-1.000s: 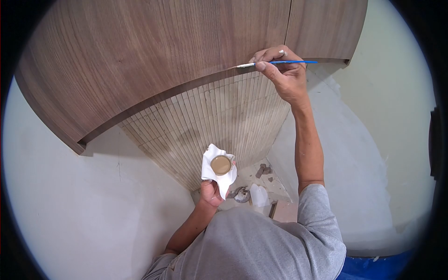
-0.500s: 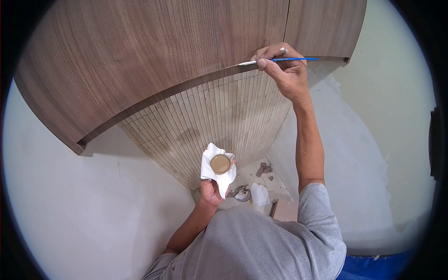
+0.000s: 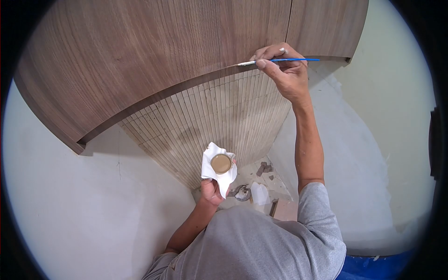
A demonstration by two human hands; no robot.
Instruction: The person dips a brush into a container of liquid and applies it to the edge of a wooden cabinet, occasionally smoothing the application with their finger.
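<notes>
Between the thumb and fingers of my right hand (image 3: 287, 74) is a thin paintbrush (image 3: 295, 59) with a blue handle and a whitish front part. Its tip points left and meets the lower edge of a brown wood-grain cabinet (image 3: 154, 42); whether it touches the surface is hard to tell. Lower down, my left hand (image 3: 212, 190) is closed around a small round cup of tan paint (image 3: 220, 164), with a white cloth or paper (image 3: 225, 179) wrapped about it. The fingers under the cup are mostly hidden.
Narrow beige strip tiles (image 3: 200, 112) cover the wall below the cabinet. On the floor are broken grey pieces (image 3: 264, 169), a roll of tape (image 3: 242, 193) and a white scrap (image 3: 260, 193). Pale walls stand at both sides. Something blue (image 3: 373, 267) shows at the lower right.
The brush tip has shifted very slightly left along the cabinet's lower edge. The cup and my left hand stay almost where they were.
</notes>
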